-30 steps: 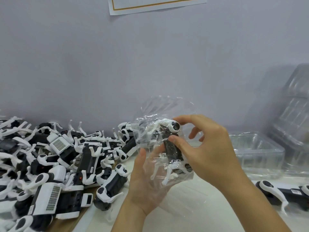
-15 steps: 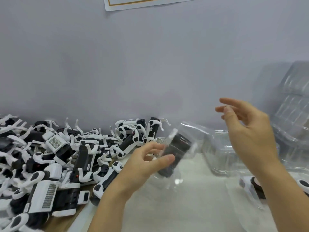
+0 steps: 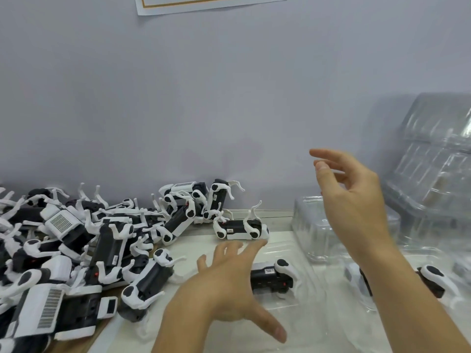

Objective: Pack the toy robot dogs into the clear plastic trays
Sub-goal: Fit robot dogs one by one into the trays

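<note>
A black-and-white toy robot dog (image 3: pixel 274 276) lies in a clear plastic tray (image 3: pixel 300 253) on the white table, just right of my left hand (image 3: pixel 226 284). That hand hovers over the tray's left side with fingers spread and holds nothing. My right hand (image 3: pixel 351 197) is raised above the table with loosely bent fingers, empty. Another dog (image 3: pixel 240 229) lies apart near the wall. A big pile of dogs (image 3: pixel 84 245) covers the table's left side. A further dog (image 3: pixel 433 278) lies in clear plastic behind my right forearm.
An upturned clear tray (image 3: pixel 311 225) stands beside the wall, partly hidden by my right hand. A tall stack of clear trays (image 3: pixel 433 161) leans at the far right. The wall runs close behind everything. A wooden table edge (image 3: pixel 76 345) shows at the bottom left.
My left hand has set the dog in its clear tray down on the table and let go. My right hand had let go earlier and stays raised at the right.
</note>
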Action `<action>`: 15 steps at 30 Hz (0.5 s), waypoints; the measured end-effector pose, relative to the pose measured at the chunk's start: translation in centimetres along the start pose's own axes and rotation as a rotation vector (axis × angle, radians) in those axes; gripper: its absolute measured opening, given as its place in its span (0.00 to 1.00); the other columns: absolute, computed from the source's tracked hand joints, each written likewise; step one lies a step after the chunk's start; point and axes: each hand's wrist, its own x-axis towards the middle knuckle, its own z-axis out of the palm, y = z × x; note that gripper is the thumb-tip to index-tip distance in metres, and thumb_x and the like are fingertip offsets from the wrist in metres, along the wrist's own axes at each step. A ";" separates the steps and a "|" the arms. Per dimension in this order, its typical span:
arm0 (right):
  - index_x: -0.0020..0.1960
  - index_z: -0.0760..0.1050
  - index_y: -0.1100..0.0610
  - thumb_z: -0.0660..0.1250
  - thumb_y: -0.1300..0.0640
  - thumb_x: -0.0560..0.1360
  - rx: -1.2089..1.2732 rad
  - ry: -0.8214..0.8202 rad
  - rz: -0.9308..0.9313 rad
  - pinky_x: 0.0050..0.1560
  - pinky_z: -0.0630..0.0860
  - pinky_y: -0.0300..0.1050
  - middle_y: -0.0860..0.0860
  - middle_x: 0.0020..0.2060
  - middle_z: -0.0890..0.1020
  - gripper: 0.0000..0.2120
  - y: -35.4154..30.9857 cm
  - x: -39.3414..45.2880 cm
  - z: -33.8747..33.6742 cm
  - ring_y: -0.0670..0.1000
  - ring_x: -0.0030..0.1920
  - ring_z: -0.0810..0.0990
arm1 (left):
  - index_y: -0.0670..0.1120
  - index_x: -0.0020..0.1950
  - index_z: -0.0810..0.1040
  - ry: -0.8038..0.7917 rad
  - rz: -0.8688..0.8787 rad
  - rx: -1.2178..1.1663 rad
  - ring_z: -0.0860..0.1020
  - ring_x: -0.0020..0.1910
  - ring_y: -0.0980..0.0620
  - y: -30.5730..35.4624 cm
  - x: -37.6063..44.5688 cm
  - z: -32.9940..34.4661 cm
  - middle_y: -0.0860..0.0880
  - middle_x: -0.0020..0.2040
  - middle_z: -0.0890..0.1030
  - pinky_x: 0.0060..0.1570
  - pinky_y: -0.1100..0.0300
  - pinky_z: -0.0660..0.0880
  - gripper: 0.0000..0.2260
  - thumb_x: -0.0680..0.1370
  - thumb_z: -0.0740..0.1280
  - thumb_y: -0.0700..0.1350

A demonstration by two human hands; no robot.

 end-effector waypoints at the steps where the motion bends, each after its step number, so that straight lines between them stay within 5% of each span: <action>1: 0.54 0.80 0.44 0.63 0.56 0.81 0.002 -0.002 0.004 0.40 0.71 0.24 0.40 0.49 0.81 0.10 0.1 0.0 0.0 0.33 0.45 0.77 | 0.69 0.76 0.45 0.015 0.016 -0.042 0.41 0.77 0.61 0.2 0.1 0.0 0.63 0.78 0.48 0.77 0.42 0.41 0.56 0.58 0.77 0.70; 7: 0.54 0.80 0.44 0.63 0.56 0.81 0.000 -0.016 0.039 0.39 0.70 0.23 0.39 0.46 0.80 0.10 0.7 0.0 0.1 0.33 0.45 0.77 | 0.55 0.74 0.62 0.350 -0.221 -0.054 0.63 0.73 0.49 -1.8 0.7 -0.9 0.52 0.73 0.64 0.70 0.49 0.65 0.32 0.75 0.63 0.68; 12: 0.54 0.80 0.45 0.63 0.57 0.80 -0.019 -0.054 0.090 0.37 0.69 0.23 0.39 0.45 0.79 0.10 1.4 -0.1 0.4 0.33 0.43 0.76 | 0.47 0.58 0.69 0.314 -0.364 0.044 0.75 0.59 0.46 -2.5 1.3 -0.1 0.48 0.62 0.73 0.58 0.53 0.74 0.17 0.81 0.58 0.60; 15: 0.55 0.80 0.45 0.63 0.58 0.80 -0.026 -0.065 0.095 0.37 0.69 0.22 0.40 0.46 0.80 0.11 1.5 -0.3 0.6 0.33 0.44 0.76 | 0.48 0.61 0.70 0.249 -0.327 0.022 0.77 0.56 0.46 -2.4 1.5 0.2 0.48 0.60 0.72 0.54 0.54 0.74 0.14 0.82 0.59 0.56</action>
